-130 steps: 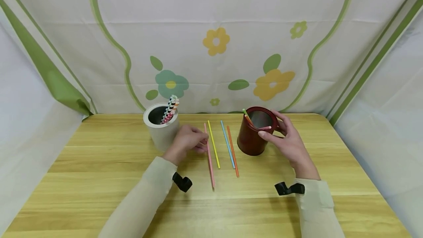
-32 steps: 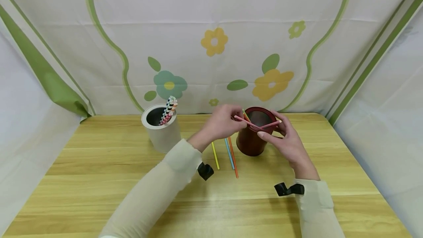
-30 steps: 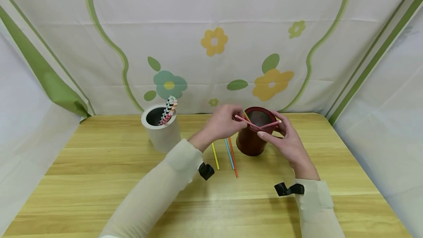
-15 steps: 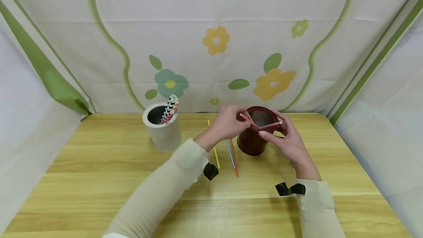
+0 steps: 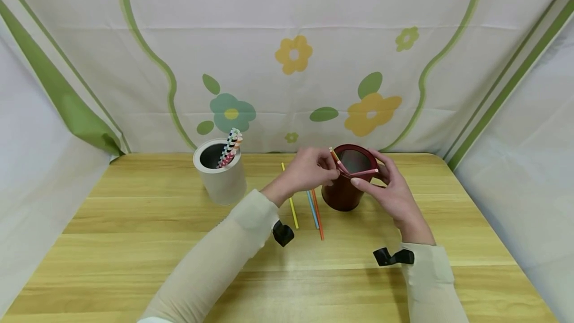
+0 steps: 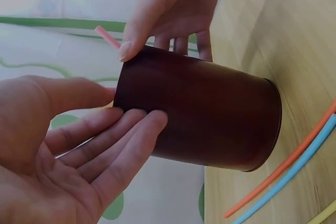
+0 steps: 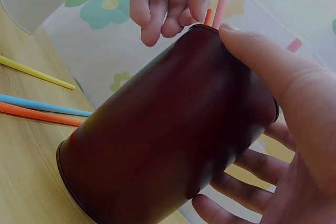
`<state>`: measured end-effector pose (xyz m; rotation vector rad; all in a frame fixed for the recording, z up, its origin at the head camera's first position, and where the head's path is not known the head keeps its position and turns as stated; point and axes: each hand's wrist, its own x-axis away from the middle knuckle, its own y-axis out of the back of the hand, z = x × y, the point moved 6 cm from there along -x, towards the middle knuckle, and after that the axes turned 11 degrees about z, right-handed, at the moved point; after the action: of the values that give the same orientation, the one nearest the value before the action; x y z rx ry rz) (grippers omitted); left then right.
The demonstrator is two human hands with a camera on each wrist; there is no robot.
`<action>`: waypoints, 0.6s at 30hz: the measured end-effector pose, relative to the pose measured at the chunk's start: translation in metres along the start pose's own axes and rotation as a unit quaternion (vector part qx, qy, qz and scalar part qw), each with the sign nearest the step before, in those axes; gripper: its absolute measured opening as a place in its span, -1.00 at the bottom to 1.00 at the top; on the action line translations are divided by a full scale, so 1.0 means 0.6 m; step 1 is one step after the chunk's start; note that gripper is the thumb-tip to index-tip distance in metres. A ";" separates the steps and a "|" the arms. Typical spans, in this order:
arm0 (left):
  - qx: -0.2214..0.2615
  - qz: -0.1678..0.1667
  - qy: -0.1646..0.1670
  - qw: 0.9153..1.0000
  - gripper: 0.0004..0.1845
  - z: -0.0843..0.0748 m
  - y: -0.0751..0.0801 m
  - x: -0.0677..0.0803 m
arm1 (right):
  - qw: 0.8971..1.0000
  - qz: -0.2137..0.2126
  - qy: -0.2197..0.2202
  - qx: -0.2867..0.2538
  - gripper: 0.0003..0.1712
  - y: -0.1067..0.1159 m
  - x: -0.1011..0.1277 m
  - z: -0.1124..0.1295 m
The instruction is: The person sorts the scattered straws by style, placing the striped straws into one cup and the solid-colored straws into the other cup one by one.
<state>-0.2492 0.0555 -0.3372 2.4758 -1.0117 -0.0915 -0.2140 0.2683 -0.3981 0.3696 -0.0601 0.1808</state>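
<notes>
Right hand wraps the dark red cup on the counter, steadying it, while left hand, fingers relaxed and holding nothing, hovers at the rim beside the pink straw leaning inside.

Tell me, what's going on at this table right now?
A person is loading plain straws into a dark red round cup on the wooden table. The right hand holds the cup by its rim, while the left hand is at the rim beside a pink straw already in the cup. A yellow straw, a blue straw and an orange straw lie on the table. A white cup holds striped straws.
</notes>
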 end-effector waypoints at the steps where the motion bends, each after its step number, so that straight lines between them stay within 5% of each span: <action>1: 0.013 0.007 0.005 1.000 -0.89 0.002 0.000 0.001 | 1.000 0.000 -0.001 0.001 0.02 0.000 0.000 0.000; 8: 0.028 0.038 0.025 0.999 -0.92 0.011 -0.001 0.009 | 1.000 0.000 -0.005 0.003 0.04 0.001 -0.001 0.000; 18: 0.023 0.024 0.041 0.999 -0.89 0.051 0.006 0.027 | 1.000 -0.004 -0.003 0.001 0.03 0.001 0.000 -0.001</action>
<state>-0.2466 0.0302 -0.3608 2.4730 -1.0490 0.0501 -0.2140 0.2689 -0.3984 0.3715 -0.0650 0.1711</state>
